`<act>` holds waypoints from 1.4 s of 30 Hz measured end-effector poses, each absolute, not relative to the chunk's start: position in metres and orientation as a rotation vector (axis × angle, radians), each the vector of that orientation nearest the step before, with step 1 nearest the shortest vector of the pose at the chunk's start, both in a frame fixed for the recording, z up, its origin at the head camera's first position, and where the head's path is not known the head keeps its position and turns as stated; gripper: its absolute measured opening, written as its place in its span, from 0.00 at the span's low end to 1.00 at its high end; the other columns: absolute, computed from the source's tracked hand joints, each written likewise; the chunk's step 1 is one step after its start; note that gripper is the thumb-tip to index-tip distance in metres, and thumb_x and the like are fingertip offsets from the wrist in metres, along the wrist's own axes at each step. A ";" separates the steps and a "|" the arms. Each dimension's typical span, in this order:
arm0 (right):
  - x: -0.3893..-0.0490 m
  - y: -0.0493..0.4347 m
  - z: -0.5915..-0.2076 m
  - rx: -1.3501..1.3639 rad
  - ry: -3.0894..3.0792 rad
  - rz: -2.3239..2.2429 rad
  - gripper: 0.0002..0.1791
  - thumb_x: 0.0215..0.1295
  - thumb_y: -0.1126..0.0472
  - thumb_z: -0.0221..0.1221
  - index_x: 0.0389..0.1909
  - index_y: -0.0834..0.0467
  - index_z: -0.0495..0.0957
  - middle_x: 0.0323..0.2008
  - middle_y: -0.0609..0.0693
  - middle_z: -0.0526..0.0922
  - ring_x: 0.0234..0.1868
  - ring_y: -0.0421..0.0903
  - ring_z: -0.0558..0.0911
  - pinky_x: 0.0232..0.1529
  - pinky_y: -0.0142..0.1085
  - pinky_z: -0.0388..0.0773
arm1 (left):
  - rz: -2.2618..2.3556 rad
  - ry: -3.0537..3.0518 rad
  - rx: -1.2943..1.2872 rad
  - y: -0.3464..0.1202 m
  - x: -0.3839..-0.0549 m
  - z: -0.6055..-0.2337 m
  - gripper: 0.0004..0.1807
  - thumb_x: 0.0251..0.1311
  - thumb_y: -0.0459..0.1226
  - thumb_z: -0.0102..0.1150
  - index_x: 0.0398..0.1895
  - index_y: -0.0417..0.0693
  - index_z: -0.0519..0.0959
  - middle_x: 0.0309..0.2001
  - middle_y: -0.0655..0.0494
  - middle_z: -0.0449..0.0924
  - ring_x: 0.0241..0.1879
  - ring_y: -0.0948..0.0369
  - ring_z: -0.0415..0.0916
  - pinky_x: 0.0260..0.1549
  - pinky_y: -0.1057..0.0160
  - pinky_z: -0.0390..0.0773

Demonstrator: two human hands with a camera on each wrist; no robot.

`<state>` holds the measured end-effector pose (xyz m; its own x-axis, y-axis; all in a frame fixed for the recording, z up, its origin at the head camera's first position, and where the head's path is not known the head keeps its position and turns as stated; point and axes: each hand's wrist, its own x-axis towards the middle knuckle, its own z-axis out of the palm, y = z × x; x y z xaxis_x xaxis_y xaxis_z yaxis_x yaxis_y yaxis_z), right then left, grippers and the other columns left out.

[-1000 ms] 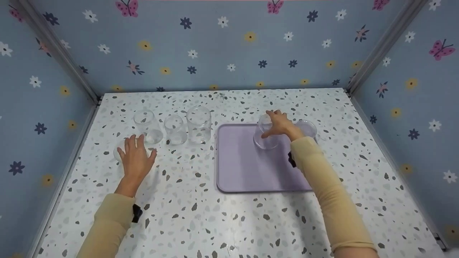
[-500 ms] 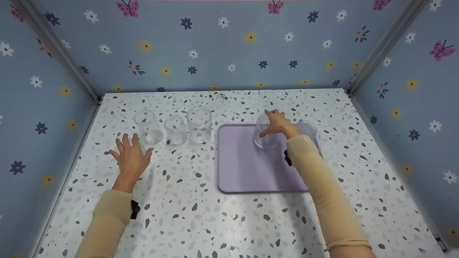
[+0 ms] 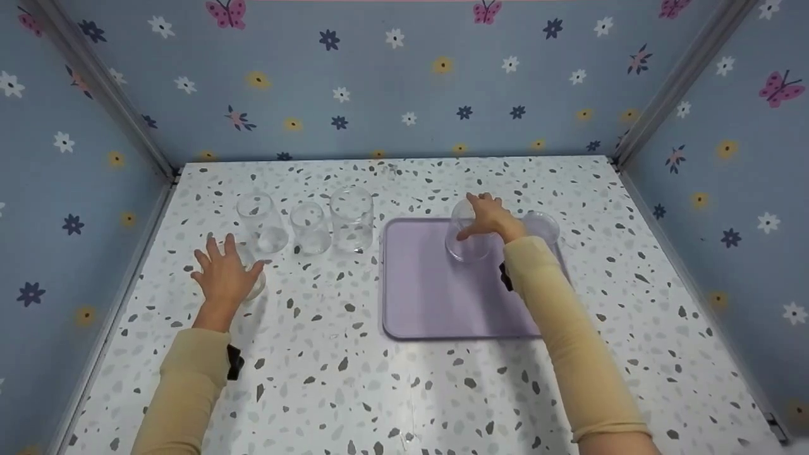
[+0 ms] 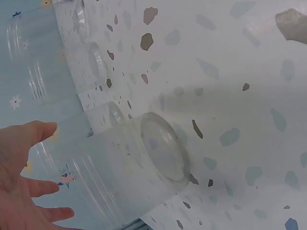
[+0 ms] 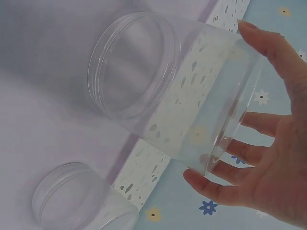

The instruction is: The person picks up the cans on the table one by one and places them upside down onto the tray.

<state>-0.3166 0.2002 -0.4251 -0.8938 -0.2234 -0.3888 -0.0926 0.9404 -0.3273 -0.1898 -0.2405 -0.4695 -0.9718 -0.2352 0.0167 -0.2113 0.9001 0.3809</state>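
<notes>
My left hand point(image 3: 221, 278), fingers spread, hovers over a clear jar point(image 4: 129, 163) on the left of the table. In the left wrist view that jar stands mouth up, and the hand's fingers point(image 4: 45, 188) are beside its threaded upper end. On the lilac tray point(image 3: 417, 291), my right hand point(image 3: 490, 218) holds a large clear jar point(image 5: 192, 91) that is upside down, its threaded mouth towards the tray. Thumb and fingers curl round the edge of its base. A smaller clear jar point(image 5: 72, 196) is mouth down beside it, at the tray's back right.
Behind the left hand, a clear jar point(image 3: 264, 221), a smaller one point(image 3: 310, 230) and a tall one point(image 3: 351, 221) stand in a row left of the tray. The speckled white table point(image 3: 354, 392) is enclosed by blue flowered panels point(image 3: 366, 82) at the back and sides.
My left hand has shifted left with its fingers spreading wider, uncovering the jar's right side. The right hand and its jar have moved very slightly left.
</notes>
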 end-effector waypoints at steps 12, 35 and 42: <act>-0.317 0.201 -0.426 -0.196 2.658 -0.400 0.56 0.46 0.46 0.65 0.69 0.54 0.40 0.67 0.63 0.40 0.65 0.63 0.40 0.56 0.61 0.48 | -0.671 -3.089 0.439 -0.241 -0.199 -0.467 0.44 0.55 0.48 0.53 0.65 0.32 0.46 0.58 0.24 0.45 0.55 0.28 0.46 0.43 0.31 0.56; -0.316 0.201 -0.424 -0.268 2.682 -0.364 0.56 0.45 0.46 0.65 0.69 0.56 0.41 0.66 0.65 0.40 0.64 0.65 0.41 0.56 0.61 0.49 | -0.694 -3.126 0.460 -0.250 -0.199 -0.469 0.37 0.60 0.45 0.46 0.63 0.28 0.48 0.55 0.20 0.46 0.52 0.29 0.51 0.42 0.35 0.62; -0.316 0.198 -0.421 -0.348 2.729 -0.361 0.53 0.47 0.47 0.65 0.68 0.59 0.45 0.65 0.67 0.43 0.64 0.65 0.45 0.57 0.60 0.49 | -0.673 -3.138 0.471 -0.250 -0.199 -0.470 0.36 0.60 0.44 0.45 0.63 0.28 0.48 0.55 0.20 0.46 0.52 0.29 0.51 0.42 0.36 0.63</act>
<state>-0.3161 0.1980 -0.4208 -0.9029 -0.2854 -0.3214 -0.1919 0.9368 -0.2926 -0.1992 -0.2498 -0.4698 -0.9527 -0.2594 -0.1583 -0.3015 0.8721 0.3854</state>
